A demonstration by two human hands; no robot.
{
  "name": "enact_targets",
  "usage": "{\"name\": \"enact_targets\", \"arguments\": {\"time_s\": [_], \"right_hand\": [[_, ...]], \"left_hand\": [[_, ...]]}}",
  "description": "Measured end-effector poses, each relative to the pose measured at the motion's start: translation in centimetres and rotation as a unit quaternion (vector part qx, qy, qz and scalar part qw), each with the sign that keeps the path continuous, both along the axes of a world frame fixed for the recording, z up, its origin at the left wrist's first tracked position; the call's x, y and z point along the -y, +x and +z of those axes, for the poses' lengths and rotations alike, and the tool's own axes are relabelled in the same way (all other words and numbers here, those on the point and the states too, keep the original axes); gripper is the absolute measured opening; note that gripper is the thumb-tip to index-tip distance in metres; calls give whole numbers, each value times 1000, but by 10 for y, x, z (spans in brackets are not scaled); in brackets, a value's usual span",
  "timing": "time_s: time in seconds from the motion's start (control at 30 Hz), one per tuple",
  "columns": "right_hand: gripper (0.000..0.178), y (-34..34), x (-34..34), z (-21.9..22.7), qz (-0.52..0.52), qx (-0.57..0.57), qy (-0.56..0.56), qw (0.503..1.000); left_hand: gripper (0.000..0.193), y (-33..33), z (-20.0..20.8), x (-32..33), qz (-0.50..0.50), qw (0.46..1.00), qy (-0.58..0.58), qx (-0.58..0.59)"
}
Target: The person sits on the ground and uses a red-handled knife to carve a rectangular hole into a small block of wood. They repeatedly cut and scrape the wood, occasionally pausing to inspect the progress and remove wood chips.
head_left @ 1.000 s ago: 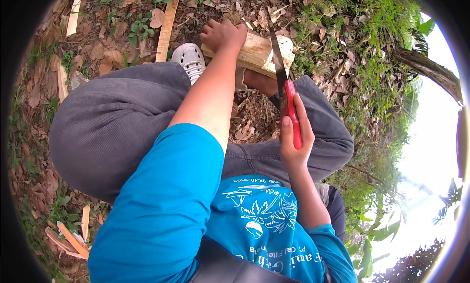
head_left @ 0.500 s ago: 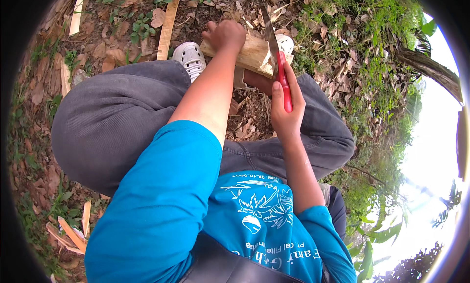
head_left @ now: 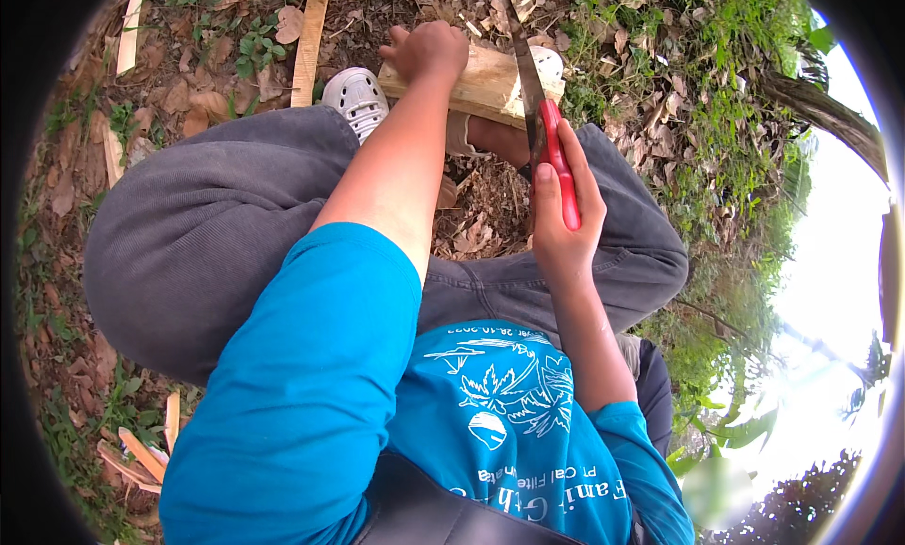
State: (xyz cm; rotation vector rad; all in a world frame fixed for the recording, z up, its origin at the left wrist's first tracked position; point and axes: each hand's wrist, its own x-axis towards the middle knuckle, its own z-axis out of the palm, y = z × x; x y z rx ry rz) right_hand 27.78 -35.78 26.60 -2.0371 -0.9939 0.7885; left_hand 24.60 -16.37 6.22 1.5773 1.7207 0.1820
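Observation:
A pale block of wood (head_left: 485, 85) lies crosswise between my feet at the upper middle. My left hand (head_left: 432, 53) is closed over its left part, pressing down with the fingers curled at the far side. In my right hand (head_left: 568, 224) is a hand saw (head_left: 559, 154), held by its red handle with the thumb along the near side. Its long dark blade points away from me and crosses the right end of the block. The blade's teeth are too small to make out.
My light clogs (head_left: 355, 100) flank the block, and my bent legs in grey trousers (head_left: 207, 229) surround it. Wooden strips (head_left: 309, 50) and offcuts (head_left: 141, 455) lie among dry leaves at the left. Green plants (head_left: 726, 102) and a log (head_left: 825, 116) stand at the right.
My right hand has drawn the saw a little back toward me. My left hand stays on the block. The whole view has shifted slightly.

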Motion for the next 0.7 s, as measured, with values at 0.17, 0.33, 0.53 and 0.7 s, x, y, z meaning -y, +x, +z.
{"name": "enact_targets", "arguments": {"time_s": [0.17,0.33,0.53,0.7], "right_hand": [[49,0,-10,-4,40,59,43,996],[49,4,23,12,-42,-11,-9,999],[52,12,84,89,-131,-109,115,979],[54,62,128,146,-174,-52,278,943]], "left_hand": [[39,-2,1,-2,23,999,1,-31],[39,3,9,-1,2,999,-29,-35],[50,-7,-2,3,-4,1000,-2,-13],[90,-15,-29,15,-243,939,243,16]]}}
